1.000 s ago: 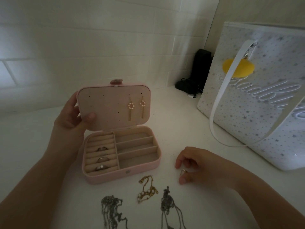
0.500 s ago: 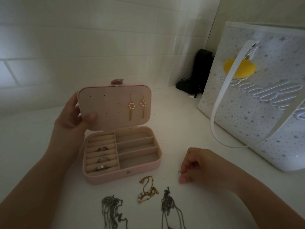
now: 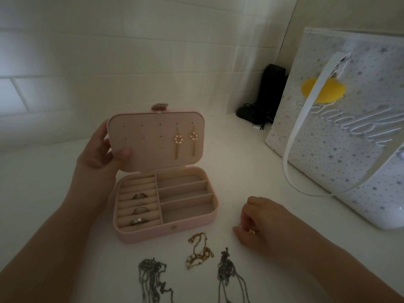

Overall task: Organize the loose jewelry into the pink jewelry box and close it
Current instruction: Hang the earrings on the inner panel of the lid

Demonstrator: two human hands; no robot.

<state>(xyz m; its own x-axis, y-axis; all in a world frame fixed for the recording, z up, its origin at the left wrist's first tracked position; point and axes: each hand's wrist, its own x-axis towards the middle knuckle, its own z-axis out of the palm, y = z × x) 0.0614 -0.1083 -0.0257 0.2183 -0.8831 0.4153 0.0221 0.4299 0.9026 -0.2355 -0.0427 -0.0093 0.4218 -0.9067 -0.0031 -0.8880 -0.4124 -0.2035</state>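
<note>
The pink jewelry box (image 3: 166, 228) lay open on the white counter (image 3: 240, 171), its lid (image 3: 156, 141) gripped at the left edge by the left hand (image 3: 102, 149), thumb on the inner panel; two dangling earrings (image 3: 184, 142) were hung in the lid and three rings (image 3: 138, 208) were seated in the ring rolls. A small gold earring (image 3: 252, 231) was pinched by the curled fingers of the right hand (image 3: 260, 224), just right of the box. In front of the box one gold chain (image 3: 199, 251) and two grey chains (image 3: 153, 278) were laid loose, and one star-patterned bag (image 3: 349, 149) was stood at the right.
</note>
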